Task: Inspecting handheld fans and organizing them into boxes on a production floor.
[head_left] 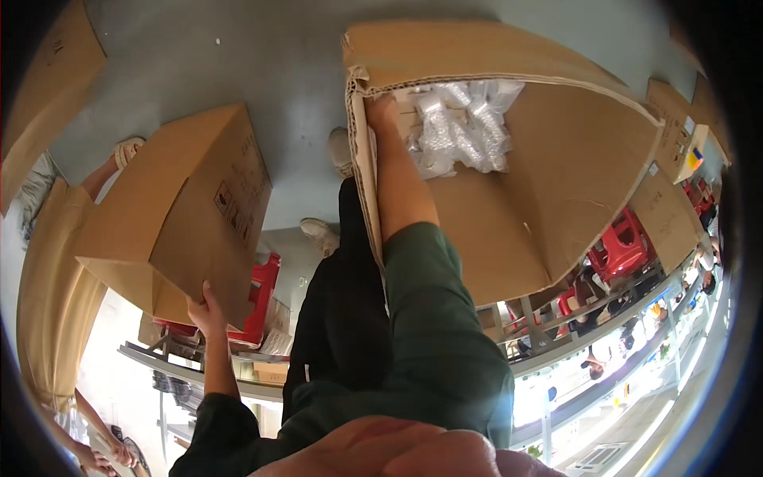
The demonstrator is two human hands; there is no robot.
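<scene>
The left hand (207, 306) is gripping the lower corner of a closed brown cardboard box (179, 211) at centre left, propping it up. The right hand (381, 107) is reaching into a large open brown cardboard carton (548, 175) at upper right, fingers curled beside clear bubble-wrapped bundles (457, 127), steadying its wall.

A grey floor (262, 71) fills the upper middle of the frame; two light shoes (340, 151) stand on it near the centre, a sandalled foot (127, 149) at left.
</scene>
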